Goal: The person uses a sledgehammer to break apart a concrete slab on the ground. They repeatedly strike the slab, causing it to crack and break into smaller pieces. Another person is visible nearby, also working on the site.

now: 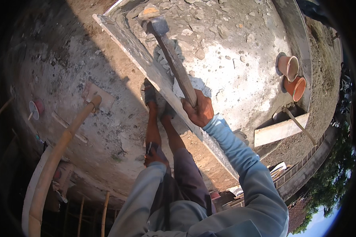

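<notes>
My right hand (200,109) grips the lower end of the wooden handle of a sledgehammer (176,65). Its dark metal head points away from me, over grey rubble (198,17). Whether the head touches the rubble, I cannot tell. Down by my knee is my left hand (156,157), with a thin white stick, maybe a cigarette, showing at its fingers. A low concrete wall edge (136,56) runs diagonally past my feet, between me and the rubble.
Two orange-brown buckets (295,88) lie tipped at the right. Near them, a long-handled tool (299,126) leans across a pale board (280,130). On the left stand a bamboo pole (66,139) and a small reddish bucket (37,108). Broken stones cover the far ground.
</notes>
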Demonstrator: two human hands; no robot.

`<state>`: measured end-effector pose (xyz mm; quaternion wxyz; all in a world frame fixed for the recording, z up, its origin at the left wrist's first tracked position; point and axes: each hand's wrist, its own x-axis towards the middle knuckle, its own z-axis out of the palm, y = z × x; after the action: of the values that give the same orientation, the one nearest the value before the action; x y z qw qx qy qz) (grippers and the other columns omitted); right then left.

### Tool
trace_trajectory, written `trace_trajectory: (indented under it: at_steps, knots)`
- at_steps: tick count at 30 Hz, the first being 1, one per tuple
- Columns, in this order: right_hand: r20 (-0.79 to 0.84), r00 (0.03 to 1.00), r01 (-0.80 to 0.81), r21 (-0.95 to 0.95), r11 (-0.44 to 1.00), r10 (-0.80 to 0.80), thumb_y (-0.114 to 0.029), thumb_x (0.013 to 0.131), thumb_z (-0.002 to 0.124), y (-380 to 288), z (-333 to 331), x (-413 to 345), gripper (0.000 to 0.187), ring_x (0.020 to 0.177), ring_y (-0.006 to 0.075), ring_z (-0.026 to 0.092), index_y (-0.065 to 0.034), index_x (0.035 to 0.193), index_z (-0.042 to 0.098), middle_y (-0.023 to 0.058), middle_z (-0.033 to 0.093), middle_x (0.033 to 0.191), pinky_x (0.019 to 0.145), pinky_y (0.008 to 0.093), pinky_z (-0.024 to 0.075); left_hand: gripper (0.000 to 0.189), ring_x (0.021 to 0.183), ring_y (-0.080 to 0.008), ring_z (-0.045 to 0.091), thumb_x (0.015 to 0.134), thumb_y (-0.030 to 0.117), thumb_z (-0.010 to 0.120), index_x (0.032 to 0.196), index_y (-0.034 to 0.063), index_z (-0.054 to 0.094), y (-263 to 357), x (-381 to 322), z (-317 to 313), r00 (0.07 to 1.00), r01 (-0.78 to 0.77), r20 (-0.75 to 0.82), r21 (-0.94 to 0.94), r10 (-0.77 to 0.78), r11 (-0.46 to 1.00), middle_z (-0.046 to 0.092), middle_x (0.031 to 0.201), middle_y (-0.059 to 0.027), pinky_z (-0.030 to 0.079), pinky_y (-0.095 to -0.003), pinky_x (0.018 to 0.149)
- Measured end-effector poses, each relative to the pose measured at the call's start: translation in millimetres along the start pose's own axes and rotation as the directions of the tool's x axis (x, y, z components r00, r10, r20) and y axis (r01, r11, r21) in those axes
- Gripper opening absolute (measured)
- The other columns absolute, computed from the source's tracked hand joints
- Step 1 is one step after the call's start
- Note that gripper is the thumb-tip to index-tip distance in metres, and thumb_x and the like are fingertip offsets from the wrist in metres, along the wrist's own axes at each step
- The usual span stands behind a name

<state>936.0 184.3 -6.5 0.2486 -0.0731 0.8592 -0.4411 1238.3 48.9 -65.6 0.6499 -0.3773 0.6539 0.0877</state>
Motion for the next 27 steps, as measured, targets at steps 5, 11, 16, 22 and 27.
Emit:
trace_trajectory:
  at_steps: [5,11,16,22,27]
  knots:
    - [-0.007,0.986,-0.164,-0.045,0.985,0.164,-0.019,0.083,0.069,66,50,8,0.036,0.073,0.0459,0.067,0.0057,0.105,0.056,0.0298,0.065,0.079,0.066,0.0473,0.0550,0.111,0.129,-0.0406,0.045,0.063,0.042,0.083,0.147,0.0294,0.013,3,-12,-9,1.000,-0.002,0.030,0.023,0.002,1.000,0.036,0.140,-0.0237,0.037,-0.0504,0.108]
    - [0.244,0.798,-0.509,-0.217,0.833,0.552,-0.020,0.081,0.067,138,54,-7,0.032,0.073,0.0454,0.067,0.0063,0.097,0.058,0.0289,0.065,0.079,0.067,0.0468,0.0546,0.113,0.124,-0.0396,0.049,0.063,0.044,0.084,0.150,0.0300,0.014,-4,20,23,1.000,0.012,-0.028,0.048,-0.010,0.999,0.038,0.137,-0.0212,0.039,-0.0490,0.107]
    - [-0.110,0.967,-0.225,0.056,0.973,0.230,-0.020,0.082,0.070,54,20,13,0.030,0.064,0.0385,0.065,0.0038,0.092,0.056,0.0237,0.064,0.073,0.061,0.0431,0.0516,0.113,0.122,-0.0391,0.051,0.060,0.044,0.085,0.150,0.0299,0.017,-9,9,24,0.999,0.002,-0.048,0.026,0.000,1.000,0.040,0.134,-0.0200,0.041,-0.0502,0.105]
    - [0.053,0.868,-0.480,-0.161,0.863,0.493,-0.021,0.081,0.068,111,55,-17,0.038,0.088,0.0461,0.068,0.0079,0.103,0.056,0.0324,0.067,0.090,0.076,0.0473,0.0549,0.112,0.122,-0.0396,0.051,0.058,0.044,0.087,0.148,0.0314,0.020,-7,8,10,0.999,0.037,-0.015,-0.007,-0.037,0.999,0.041,0.134,-0.0203,0.041,-0.0512,0.102]
    - [0.201,0.887,-0.338,-0.333,0.880,0.416,-0.019,0.080,0.066,137,64,-25,0.036,0.082,0.0469,0.067,0.0083,0.101,0.055,0.0335,0.065,0.083,0.074,0.0506,0.0543,0.092,0.123,-0.0406,0.051,0.069,0.040,0.078,0.144,0.0323,0.025,-13,21,28,0.994,0.033,-0.106,0.030,-0.030,0.999,0.044,0.135,-0.0204,0.042,-0.0512,0.102]
